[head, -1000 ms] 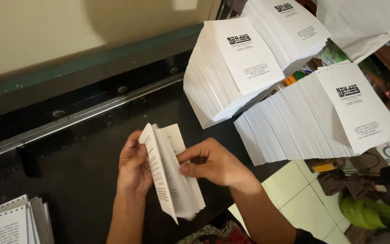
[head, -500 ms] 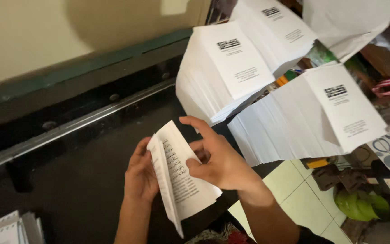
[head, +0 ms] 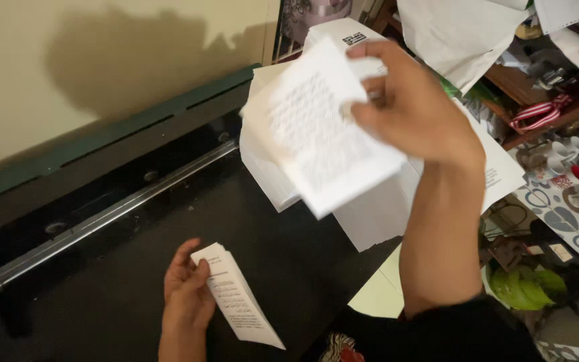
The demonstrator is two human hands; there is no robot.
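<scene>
My right hand (head: 413, 107) is raised over the black table (head: 102, 295) and grips a folded white printed sheet (head: 323, 141), blurred by motion, in front of the paper stacks. My left hand (head: 185, 295) stays low near the front edge and holds a thin bundle of folded printed sheets (head: 236, 298) by its upper end. The bundle slants down to the right. Behind the lifted sheet stand tall stacks of white printed booklets (head: 370, 214), partly hidden by my right arm.
A metal rail (head: 95, 221) and a green-edged ledge (head: 102, 141) run along the back of the table under a cream wall. To the right are a cluttered wooden shelf (head: 544, 114), loose white paper (head: 464, 33), a patterned floor and a green object (head: 524, 285).
My right hand has lifted one folded sheet away from the bundle, up and to the right toward the stacks. My left hand keeps the rest low. The camera view has shifted.
</scene>
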